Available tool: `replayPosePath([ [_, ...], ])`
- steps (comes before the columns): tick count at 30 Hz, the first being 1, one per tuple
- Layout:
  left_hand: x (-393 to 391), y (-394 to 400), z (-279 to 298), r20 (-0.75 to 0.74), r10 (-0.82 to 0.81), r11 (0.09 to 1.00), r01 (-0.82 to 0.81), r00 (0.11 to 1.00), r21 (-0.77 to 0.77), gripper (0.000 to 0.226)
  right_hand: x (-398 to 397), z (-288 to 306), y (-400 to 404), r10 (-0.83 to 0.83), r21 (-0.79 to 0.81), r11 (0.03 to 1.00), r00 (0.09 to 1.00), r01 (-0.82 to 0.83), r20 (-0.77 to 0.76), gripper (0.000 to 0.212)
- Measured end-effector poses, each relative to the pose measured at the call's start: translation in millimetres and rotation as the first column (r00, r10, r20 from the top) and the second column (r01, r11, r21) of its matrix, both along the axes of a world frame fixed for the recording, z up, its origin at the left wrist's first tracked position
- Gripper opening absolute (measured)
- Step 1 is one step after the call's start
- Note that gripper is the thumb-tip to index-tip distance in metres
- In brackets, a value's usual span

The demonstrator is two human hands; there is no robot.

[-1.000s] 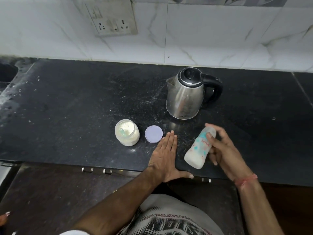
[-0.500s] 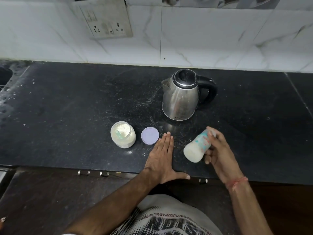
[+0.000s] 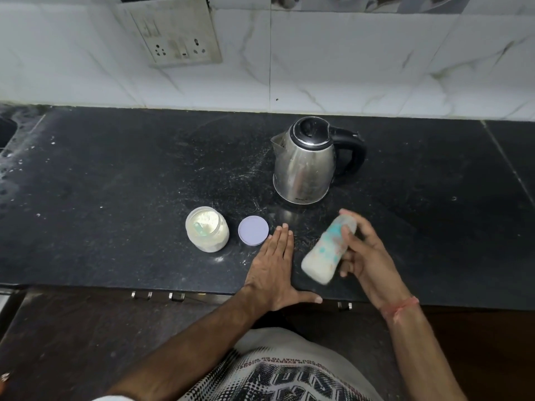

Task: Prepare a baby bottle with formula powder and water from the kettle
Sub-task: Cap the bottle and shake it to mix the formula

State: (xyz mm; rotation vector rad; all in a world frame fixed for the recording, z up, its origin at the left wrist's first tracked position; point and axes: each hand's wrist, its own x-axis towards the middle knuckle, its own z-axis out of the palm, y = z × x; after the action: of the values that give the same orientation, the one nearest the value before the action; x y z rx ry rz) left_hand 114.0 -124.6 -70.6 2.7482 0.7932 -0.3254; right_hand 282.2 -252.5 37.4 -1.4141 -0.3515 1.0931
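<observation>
My right hand (image 3: 366,257) grips a baby bottle (image 3: 325,251) with white milky liquid and teal print, tilted with its base toward me and blurred by motion. Flat on the black counter (image 3: 115,183) beside it rests my left hand (image 3: 275,264), fingers straight, thumb along the front edge. An open jar of formula powder (image 3: 207,229) with a scoop inside stands to the left, and its lilac lid (image 3: 253,230) lies between the jar and my left fingertips. Behind the bottle stands a steel kettle (image 3: 305,163), its lid down and its black handle pointing right.
A white marble-tiled wall (image 3: 347,68) with a switch and socket plate (image 3: 173,33) backs the counter. A sink edge (image 3: 5,131) shows at far left. Metal drawer pulls (image 3: 157,295) sit under the counter's front edge.
The bottle in my right hand has swung between tilts and now shows motion blur. My left hand stays flat on the counter. The view has shifted slightly.
</observation>
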Motion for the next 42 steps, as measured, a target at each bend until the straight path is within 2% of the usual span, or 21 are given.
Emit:
replayPosePath([
  [2,0,0,-2,0.002,0.001,1.0,-0.001,1.0,-0.006,0.174,-1,4,4,-0.031,0.009,0.999,0.999,0.03,0.035,0.046],
  [5,2,1,-5,-0.009,-0.004,1.0,0.005,1.0,0.017,0.174,-2,11,4,0.19,0.036,0.98,0.978,-0.194,0.089,0.047],
  [6,3,0,-6,-0.012,0.003,1.0,-0.003,1.0,0.022,0.172,-1,13,3,0.188,0.053,0.98,0.978,-0.193,0.086,0.048],
  [9,5,-1,-2,0.0,0.022,1.0,-0.022,1.0,-0.018,0.164,5,17,-3,-0.058,0.089,0.994,0.998,0.055,0.027,0.048],
  [10,5,-1,-1,0.001,0.025,0.999,-0.025,1.0,-0.022,0.164,8,16,-5,-0.089,0.078,0.993,0.995,0.086,0.048,0.047],
  [14,1,0,-1,-0.01,0.008,1.0,-0.008,1.0,-0.006,0.166,11,17,-14,0.138,0.044,0.989,0.987,-0.142,0.083,0.047],
  [15,0,0,0,-0.01,0.009,1.0,-0.009,1.0,-0.006,0.166,12,19,-15,0.107,0.066,0.992,0.993,-0.11,0.06,0.047],
  [18,1,0,2,0.0,0.012,0.999,-0.012,1.0,-0.03,0.166,16,18,-14,-0.151,0.113,0.982,0.988,0.152,-0.022,0.045],
  [19,1,0,2,0.003,0.015,0.999,-0.015,1.0,-0.03,0.166,15,19,-12,-0.173,0.102,0.979,0.984,0.176,-0.03,0.045],
  [22,0,0,2,-0.016,0.003,1.0,-0.004,1.0,-0.021,0.166,13,16,-13,-0.057,0.069,0.996,0.998,0.056,0.016,0.043],
  [26,2,0,3,-0.026,0.006,1.0,-0.006,1.0,0.0,0.166,9,14,-13,-0.208,0.086,0.975,0.978,0.206,0.02,0.048],
  [29,0,-1,4,-0.046,-0.012,1.0,0.013,0.999,0.023,0.165,2,10,-12,0.005,0.041,0.999,0.99,-0.011,0.138,0.052],
  [30,-1,-1,4,-0.047,-0.019,1.0,0.02,0.999,0.02,0.165,0,6,-13,0.015,0.036,0.999,0.988,-0.02,0.152,0.052],
  [33,1,1,3,-0.029,0.001,1.0,0.0,1.0,0.008,0.166,1,3,-18,-0.157,0.035,0.988,0.977,0.153,0.143,0.049],
  [36,0,0,1,-0.032,-0.019,1.0,0.02,0.999,0.023,0.163,0,6,-24,0.02,0.01,1.0,0.985,-0.022,0.171,0.054],
  [37,-1,0,1,-0.035,-0.026,0.999,0.027,0.999,0.019,0.163,0,5,-27,0.016,0.01,1.0,0.986,-0.018,0.167,0.054],
  [40,1,0,2,-0.021,0.004,1.0,-0.004,1.0,0.004,0.166,4,2,-28,-0.169,0.037,0.986,0.977,0.166,0.131,0.049],
  [42,0,-1,2,-0.031,-0.019,0.999,0.02,0.999,0.027,0.161,-1,3,-20,-0.003,-0.01,1.0,0.991,0.005,0.136,0.047],
])
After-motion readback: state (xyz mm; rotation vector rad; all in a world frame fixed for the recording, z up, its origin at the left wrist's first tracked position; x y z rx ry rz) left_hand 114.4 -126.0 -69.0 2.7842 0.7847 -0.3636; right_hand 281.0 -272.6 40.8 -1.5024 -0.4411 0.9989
